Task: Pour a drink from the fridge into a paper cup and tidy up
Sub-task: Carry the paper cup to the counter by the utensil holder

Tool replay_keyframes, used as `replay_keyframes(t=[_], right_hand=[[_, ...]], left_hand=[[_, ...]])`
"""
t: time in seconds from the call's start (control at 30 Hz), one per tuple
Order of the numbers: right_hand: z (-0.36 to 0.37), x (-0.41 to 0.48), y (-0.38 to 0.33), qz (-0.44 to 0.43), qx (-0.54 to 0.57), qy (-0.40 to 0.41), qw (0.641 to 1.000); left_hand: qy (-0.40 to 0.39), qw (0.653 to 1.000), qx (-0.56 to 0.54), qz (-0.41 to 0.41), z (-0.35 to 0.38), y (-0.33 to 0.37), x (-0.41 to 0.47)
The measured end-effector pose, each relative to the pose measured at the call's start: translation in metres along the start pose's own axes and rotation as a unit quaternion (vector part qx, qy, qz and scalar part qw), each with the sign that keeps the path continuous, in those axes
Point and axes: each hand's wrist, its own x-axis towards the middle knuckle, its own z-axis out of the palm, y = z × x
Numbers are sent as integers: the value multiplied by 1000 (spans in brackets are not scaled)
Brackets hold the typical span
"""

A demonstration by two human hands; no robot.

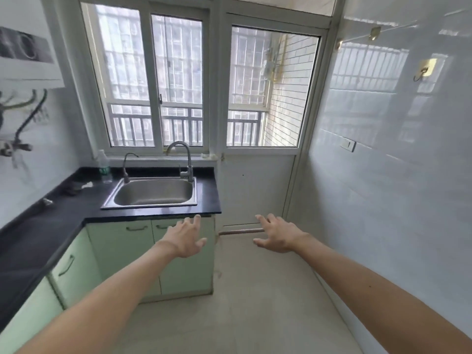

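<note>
Both my arms reach forward over the kitchen floor. My left hand (187, 238) hangs in the air in front of the green cabinet doors, fingers spread and relaxed, holding nothing. My right hand (277, 236) is level with it to the right, fingers also spread, empty. A clear plastic bottle (104, 166) with a green label stands upright on the black countertop (51, 221) at the back left of the sink. No fridge and no paper cup are in view.
A steel sink (153, 194) with two taps sits in the counter under the window. Green cabinets (122, 251) run below the L-shaped counter on the left. A white door (255, 187) stands ahead, a tiled wall on the right. Pale floor lies between.
</note>
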Motion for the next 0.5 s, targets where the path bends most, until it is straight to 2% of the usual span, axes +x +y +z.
replay_keyframes(t=[0.23, 0.5], right_hand=[[3, 73, -58, -108, 11, 2, 994], [5, 123, -178, -269, 1, -2, 963]], left_hand=[[8, 995, 12, -103, 1, -59, -11], [-1, 965, 65, -255, -2, -150, -78]])
